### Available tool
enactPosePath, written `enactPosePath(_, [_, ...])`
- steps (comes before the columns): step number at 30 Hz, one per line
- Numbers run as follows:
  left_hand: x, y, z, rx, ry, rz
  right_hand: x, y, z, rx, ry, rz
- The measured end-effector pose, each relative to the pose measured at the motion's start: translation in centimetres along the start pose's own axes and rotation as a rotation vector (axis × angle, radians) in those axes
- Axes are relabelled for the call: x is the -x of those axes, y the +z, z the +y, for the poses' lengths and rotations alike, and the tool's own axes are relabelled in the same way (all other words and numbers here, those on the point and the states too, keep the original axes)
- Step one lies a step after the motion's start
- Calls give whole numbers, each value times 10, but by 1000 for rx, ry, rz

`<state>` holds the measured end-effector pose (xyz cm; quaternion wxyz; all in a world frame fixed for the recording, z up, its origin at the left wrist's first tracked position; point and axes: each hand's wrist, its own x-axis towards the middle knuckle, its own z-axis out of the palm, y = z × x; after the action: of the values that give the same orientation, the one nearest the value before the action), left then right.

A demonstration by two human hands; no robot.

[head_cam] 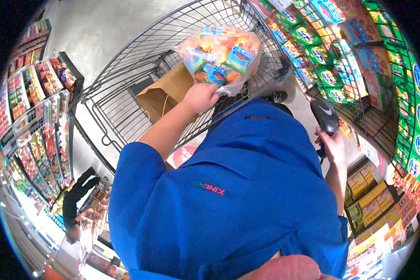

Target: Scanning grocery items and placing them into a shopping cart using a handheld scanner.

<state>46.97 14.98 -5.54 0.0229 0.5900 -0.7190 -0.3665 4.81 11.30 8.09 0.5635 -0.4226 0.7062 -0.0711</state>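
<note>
My left hand (pixel 201 97) is closed on the near edge of a clear plastic bag (pixel 227 57). Several orange, blue and green snack packets fill this bag, which is over the wire shopping cart (pixel 122 45). Under my left forearm, inside the cart, an open brown paper bag (pixel 171 85) with string handles leans over; its contents cannot be made out. Out to the right, my right hand (pixel 330 143) grips the handle of a black handheld barcode scanner (pixel 324 115), its rounded head pointing away from me, near the wire shelf.
Wire racks of green and orange snack packs (pixel 322 59) rise close on the right, with yellow boxes (pixel 371 203) lower down. Shelves of packaged goods (pixel 31 87) line the left side. A person in dark clothes (pixel 73 203) is farther off at lower left. A round red floor sticker (pixel 183 155) shows beside the cart.
</note>
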Motion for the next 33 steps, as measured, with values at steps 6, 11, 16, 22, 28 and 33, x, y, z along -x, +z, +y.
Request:
enactPosePath(6, [14, -4, -2, -27, 120, 61, 0, 0, -1, -38, -61, 7])
enactPosePath(11, [36, -25, -9, 79, 68, 191, 3, -7, 1, -36, -41, 18])
enactPosePath(16, [31, -37, -11, 36, 188, 193, 8, -14, 7, -52, -37, 19])
enactPosePath(22, [6, -48, 7, -108, 228, -62, 7, -17, 36, -95, -89, 49])
enactPosePath(28, [-59, -57, 40, -310, -27, -284, 13, -18, 52, -122, -37, 188])
enactPosePath(33, [-109, -82, 147, -385, 149, -105, 11, -34, 107, -113, -32, 305])
